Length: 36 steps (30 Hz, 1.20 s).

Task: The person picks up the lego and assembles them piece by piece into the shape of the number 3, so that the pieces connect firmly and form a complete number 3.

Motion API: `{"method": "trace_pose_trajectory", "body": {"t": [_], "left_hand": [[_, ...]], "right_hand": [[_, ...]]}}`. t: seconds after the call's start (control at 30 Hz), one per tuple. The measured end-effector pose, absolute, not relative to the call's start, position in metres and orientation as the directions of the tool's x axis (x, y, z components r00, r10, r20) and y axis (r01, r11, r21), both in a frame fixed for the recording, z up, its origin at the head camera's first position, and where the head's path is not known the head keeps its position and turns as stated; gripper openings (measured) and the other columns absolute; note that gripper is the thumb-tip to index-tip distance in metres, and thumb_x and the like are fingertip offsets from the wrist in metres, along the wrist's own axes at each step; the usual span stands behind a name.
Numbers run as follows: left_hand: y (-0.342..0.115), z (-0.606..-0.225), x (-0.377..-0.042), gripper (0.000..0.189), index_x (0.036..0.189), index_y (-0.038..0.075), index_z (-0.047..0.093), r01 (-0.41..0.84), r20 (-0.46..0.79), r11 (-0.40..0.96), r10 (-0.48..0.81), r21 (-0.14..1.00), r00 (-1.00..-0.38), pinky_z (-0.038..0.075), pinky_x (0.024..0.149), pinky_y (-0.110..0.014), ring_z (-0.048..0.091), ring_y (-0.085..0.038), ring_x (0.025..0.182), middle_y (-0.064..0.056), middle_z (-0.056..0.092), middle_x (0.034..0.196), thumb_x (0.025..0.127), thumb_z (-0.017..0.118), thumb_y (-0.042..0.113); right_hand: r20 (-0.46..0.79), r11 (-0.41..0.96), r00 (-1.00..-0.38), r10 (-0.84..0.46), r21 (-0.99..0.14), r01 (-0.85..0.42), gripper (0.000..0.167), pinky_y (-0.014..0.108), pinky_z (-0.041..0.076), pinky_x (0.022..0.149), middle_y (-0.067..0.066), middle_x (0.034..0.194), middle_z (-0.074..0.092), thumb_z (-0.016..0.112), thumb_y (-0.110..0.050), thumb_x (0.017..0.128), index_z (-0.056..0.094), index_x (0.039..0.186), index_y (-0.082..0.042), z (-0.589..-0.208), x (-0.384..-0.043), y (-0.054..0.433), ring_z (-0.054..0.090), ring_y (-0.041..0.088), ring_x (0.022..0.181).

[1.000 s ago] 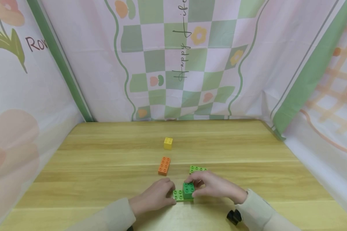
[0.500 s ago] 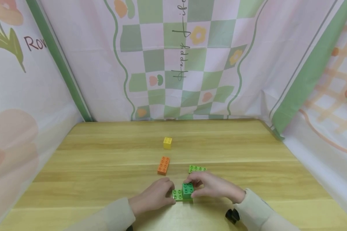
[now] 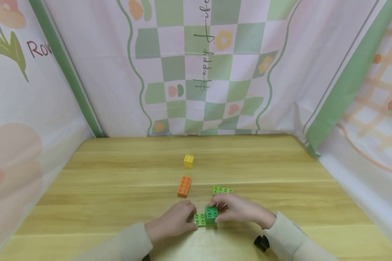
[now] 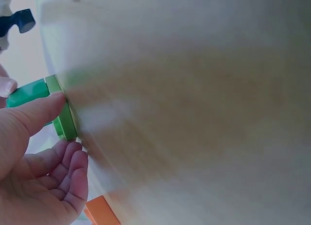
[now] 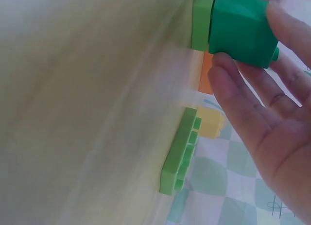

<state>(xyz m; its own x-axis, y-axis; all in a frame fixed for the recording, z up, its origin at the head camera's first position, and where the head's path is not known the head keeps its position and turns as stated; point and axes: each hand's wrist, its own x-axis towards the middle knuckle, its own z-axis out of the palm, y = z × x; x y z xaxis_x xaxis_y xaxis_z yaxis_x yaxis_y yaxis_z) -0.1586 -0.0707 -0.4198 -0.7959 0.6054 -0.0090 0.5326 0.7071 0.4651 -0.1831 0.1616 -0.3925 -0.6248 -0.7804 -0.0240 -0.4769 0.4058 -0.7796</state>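
Very little had changed over the last second: the whole head view had drifted slightly, hands and blocks together, and the arrangement stayed the same. The right hand (image 3: 240, 210) still had its grip closed on the dark green block (image 3: 211, 214), pinched between thumb and fingers, opened only as wide as that block. The dark green block stood upright on the right half of the low light green block (image 3: 200, 219), with four studs showing at the left; whether it was pressed fully down could not be told. The left hand (image 3: 174, 219) kept its grip on the left end of the low light green block, thumb on the near side and fingers curled by the far side.

The low light green block lay on the table (image 3: 117, 166), near the person. Just beyond the right knuckles, partly hidden by them, lay the second light green block (image 3: 222, 190). The orange block (image 3: 184, 186) sat near the left fingers, and the yellow block (image 3: 188, 161) farther off. Wood stretched wide to either side of the hands. The far edge met the patterned cloth (image 3: 202, 72), well apart from both hands; the near edge was out of view.
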Motion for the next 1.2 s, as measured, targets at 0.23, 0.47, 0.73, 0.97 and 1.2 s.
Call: {"method": "trace_pose_trajectory", "body": {"t": [0.23, 0.47, 0.73, 0.97, 1.2], "left_hand": [[-0.0701, -0.4187, -0.1576, 0.034, 0.097, 0.005, 0.063, 0.54, 0.0, 0.706, 0.608, 0.458, -0.794, 0.042, 0.064, -0.018, 0.043, -0.003, 0.068, 0.008, 0.048, 0.079, 0.074, 0.075, 0.027], [-0.0698, -0.4196, -0.1569, 0.034, 0.097, 0.005, 0.063, 0.54, 0.0, 0.712, 0.604, 0.448, -0.797, 0.042, 0.064, -0.018, 0.043, -0.003, 0.068, 0.008, 0.048, 0.078, 0.074, 0.075, 0.027], [-0.0704, -0.4193, -0.1563, 0.035, 0.098, 0.006, 0.063, 0.536, -0.011, 0.717, 0.603, 0.446, -0.798, 0.042, 0.065, -0.019, 0.044, -0.003, 0.07, 0.008, 0.049, 0.08, 0.074, 0.074, 0.029], [-0.0701, -0.4188, -0.1554, 0.035, 0.098, 0.006, 0.063, 0.528, -0.015, 0.72, 0.597, 0.451, -0.802, 0.042, 0.066, -0.019, 0.044, -0.003, 0.07, 0.008, 0.049, 0.081, 0.074, 0.074, 0.029], [-0.0705, -0.4201, -0.156, 0.035, 0.098, 0.006, 0.063, 0.527, -0.016, 0.72, 0.597, 0.451, -0.802, 0.043, 0.066, -0.019, 0.044, -0.003, 0.07, 0.007, 0.05, 0.081, 0.074, 0.074, 0.028]], "right_hand": [[-0.011, 0.388, -0.626, -0.78, -0.793, -0.469, 0.036, 0.03, 0.049, 0.078, 0.0, 0.103, 0.057, 0.071, -0.015, 0.079, 0.058, 0.111, -0.004, -0.3944, -0.1823, 0.164, 0.058, 0.013, 0.088], [-0.004, 0.378, -0.621, -0.784, -0.797, -0.471, 0.039, 0.03, 0.05, 0.078, 0.001, 0.104, 0.058, 0.071, -0.017, 0.079, 0.058, 0.114, -0.004, -0.3942, -0.1815, 0.165, 0.058, 0.013, 0.088], [-0.012, 0.39, -0.622, -0.783, -0.789, -0.476, 0.042, 0.029, 0.049, 0.078, 0.0, 0.104, 0.058, 0.071, -0.018, 0.079, 0.058, 0.116, -0.004, -0.3921, -0.182, 0.1646, 0.058, 0.013, 0.088], [-0.011, 0.384, -0.613, -0.79, -0.788, -0.481, 0.045, 0.031, 0.049, 0.079, 0.003, 0.109, 0.059, 0.07, -0.021, 0.08, 0.057, 0.119, -0.002, -0.3884, -0.1836, 0.1664, 0.058, 0.014, 0.089], [-0.034, 0.397, -0.639, -0.768, -0.808, -0.434, 0.046, 0.034, 0.047, 0.083, 0.008, 0.106, 0.059, 0.068, -0.02, 0.083, 0.054, 0.122, 0.001, -0.3852, -0.1896, 0.1699, 0.058, 0.02, 0.092]]}}
